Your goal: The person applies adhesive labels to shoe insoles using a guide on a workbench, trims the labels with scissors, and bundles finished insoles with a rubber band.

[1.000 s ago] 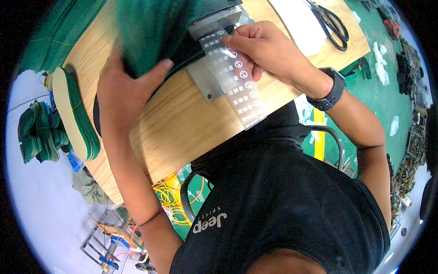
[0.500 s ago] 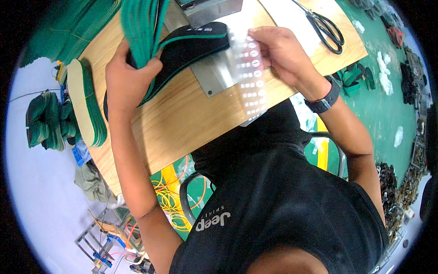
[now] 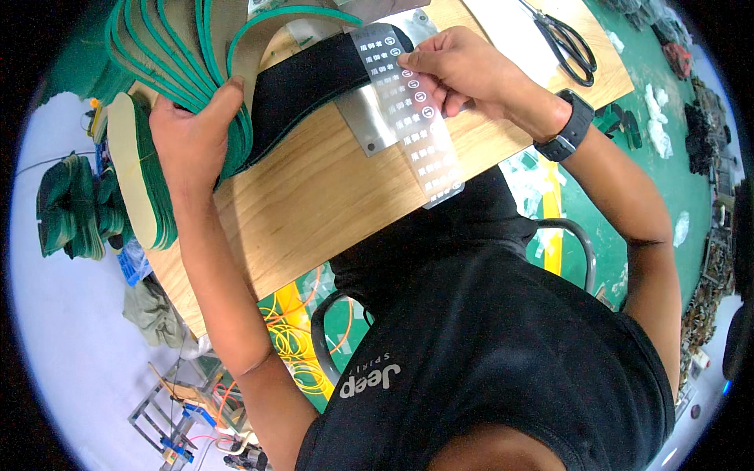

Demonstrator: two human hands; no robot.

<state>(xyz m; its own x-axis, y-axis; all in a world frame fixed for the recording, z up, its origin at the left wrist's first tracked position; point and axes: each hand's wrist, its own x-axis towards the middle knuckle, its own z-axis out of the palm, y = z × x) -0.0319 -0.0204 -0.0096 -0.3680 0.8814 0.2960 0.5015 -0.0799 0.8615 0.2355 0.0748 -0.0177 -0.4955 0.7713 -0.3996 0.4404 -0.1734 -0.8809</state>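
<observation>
Head view shows a clear strip (image 3: pixel 416 129), white-printed in rows.

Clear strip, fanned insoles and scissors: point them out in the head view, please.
Clear strip (image 3: pixel 416 128): head view, on its printed middle.
Fanned insoles (image 3: pixel 187 56): head view, mid-fan.
Scissors (image 3: pixel 545 25): head view, where the black handles meet.

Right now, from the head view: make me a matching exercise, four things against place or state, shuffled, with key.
Things
1. left hand
2. black-handled scissors
3. right hand
4. cream-topped insole stack

Place or state
A. pinching a clear strip with white print
B. at the left edge of the wood-grain table
C. gripping fanned green-edged insoles
D. toward the table's right end

Pairs: 1-C, 2-D, 3-A, 4-B
</observation>
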